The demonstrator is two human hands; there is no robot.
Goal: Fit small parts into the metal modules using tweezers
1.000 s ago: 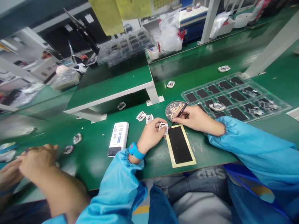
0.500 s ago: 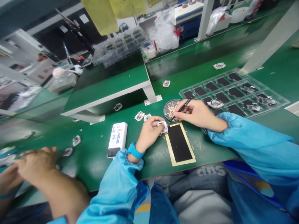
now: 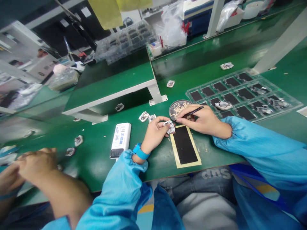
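My left hand [image 3: 155,131] pinches a small white plastic housing [image 3: 170,127] between thumb and fingers, just above the bench. My right hand [image 3: 199,119] is closed round black tweezers [image 3: 194,111], held like a pen; their tip is close to the housing's right side, and I cannot tell whether it touches or grips anything. Beyond my hands lies a round grey perforated dish [image 3: 170,112] full of tiny beige pieces. Beneath them a black rectangular sheet [image 3: 184,147] on a yellow backing lies on the green bench. More white housings [image 3: 144,116] rest left of my left hand.
A white power bank [image 3: 120,140] lies to the left. At the right stands a clear compartment tray [image 3: 290,103] with black pads and a white housing on it. A green raised shelf [image 3: 112,80] stands behind. A co-worker's hands [image 3: 38,164] are at the far left.
The tweezers have tipped to a flatter angle, and my right hand has turned slightly. The housing in my left hand has tilted, showing more of its inside. The whole view has shifted a little.
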